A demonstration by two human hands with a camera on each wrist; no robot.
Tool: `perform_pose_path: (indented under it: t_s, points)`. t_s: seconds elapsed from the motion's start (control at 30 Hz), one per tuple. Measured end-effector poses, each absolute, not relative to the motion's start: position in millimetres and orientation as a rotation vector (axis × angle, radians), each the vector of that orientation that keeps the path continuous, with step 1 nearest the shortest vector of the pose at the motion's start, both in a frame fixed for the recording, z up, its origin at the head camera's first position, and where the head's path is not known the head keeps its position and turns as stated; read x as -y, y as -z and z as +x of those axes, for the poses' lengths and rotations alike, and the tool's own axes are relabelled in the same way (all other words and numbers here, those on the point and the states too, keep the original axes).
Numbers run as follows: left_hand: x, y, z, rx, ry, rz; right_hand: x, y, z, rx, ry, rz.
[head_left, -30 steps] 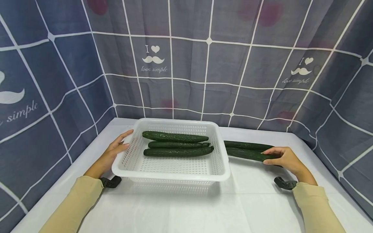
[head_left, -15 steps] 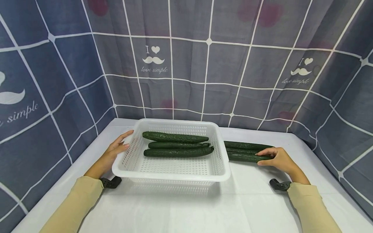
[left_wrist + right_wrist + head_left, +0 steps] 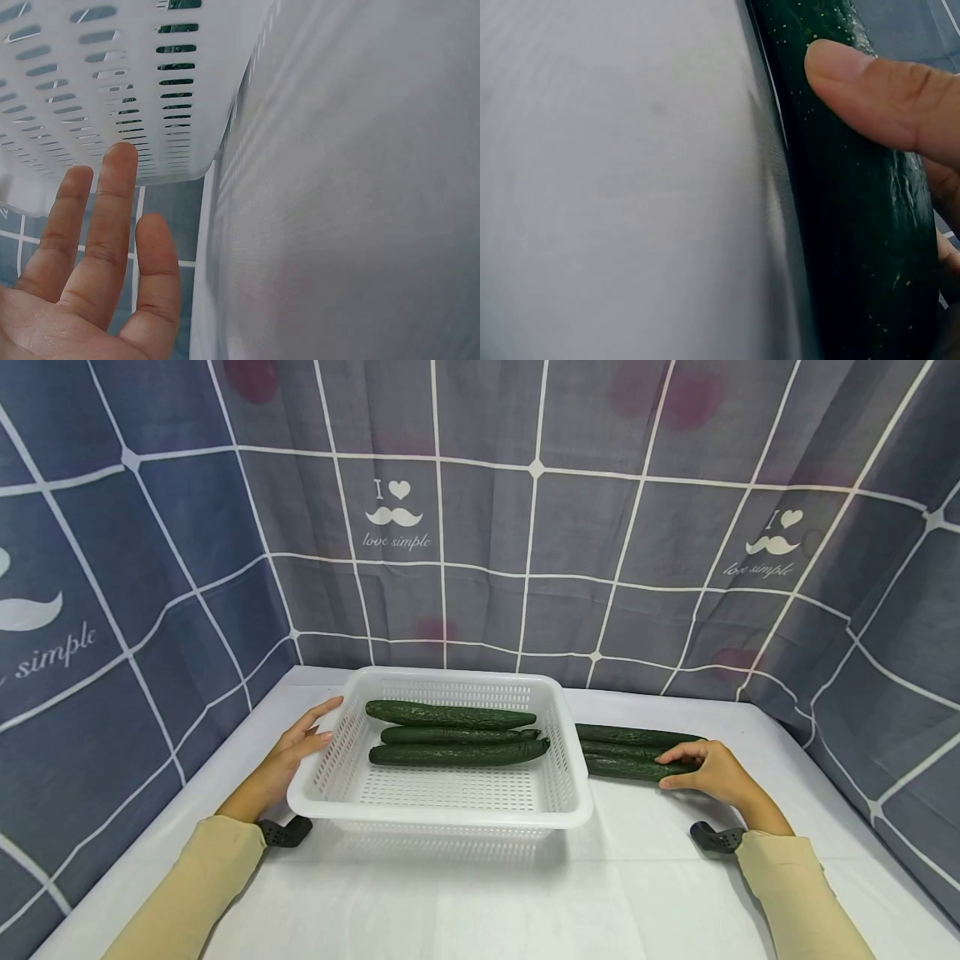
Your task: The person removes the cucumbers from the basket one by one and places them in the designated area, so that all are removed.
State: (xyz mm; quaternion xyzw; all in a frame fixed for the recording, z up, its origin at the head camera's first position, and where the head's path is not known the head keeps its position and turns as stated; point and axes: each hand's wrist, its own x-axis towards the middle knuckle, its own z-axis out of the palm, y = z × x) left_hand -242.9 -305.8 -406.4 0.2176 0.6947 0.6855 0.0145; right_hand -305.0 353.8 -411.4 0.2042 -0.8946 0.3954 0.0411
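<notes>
A white slotted plastic basket (image 3: 442, 816) holds three dark green cucumbers (image 3: 450, 714) lying crosswise. My left hand (image 3: 287, 758) is at its left end, fingers extended; in the left wrist view the fingertips (image 3: 120, 157) are right at the slotted wall (image 3: 217, 75). To the right of the basket, three more cucumbers (image 3: 637, 734) lie side by side on the white cloth, their left ends hidden behind the basket's rim. My right hand (image 3: 720, 774) pinches the nearest cucumber (image 3: 618, 767) near its right end. The right wrist view shows the thumb (image 3: 855, 71) pressed against its dark skin (image 3: 862, 262).
A white cloth (image 3: 480, 902) covers the table. Grey-blue curtains with white grid lines (image 3: 487, 527) enclose it at the back and both sides. Each wrist wears a black strap mount (image 3: 716, 838).
My right hand has shifted left with the nearest cucumber, which was slanted and now lies alongside the other two. The left hand and basket have stayed in place.
</notes>
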Motion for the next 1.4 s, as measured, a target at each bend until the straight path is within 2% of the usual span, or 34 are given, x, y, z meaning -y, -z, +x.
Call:
perform_pose_path:
  t_s: [0.4,0.87,1.4]
  points:
    - [307,405,-242,-2.162,-2.137,0.682,-356,411,-309,2.619,-1.185,0.775]
    - [307,405,-241,-2.165,-2.138,0.688,-346,387,-300,2.665,-1.378,0.528]
    - [306,405,-242,-2.149,-2.14,0.695,-319,358,-292,2.569,-1.606,0.864]
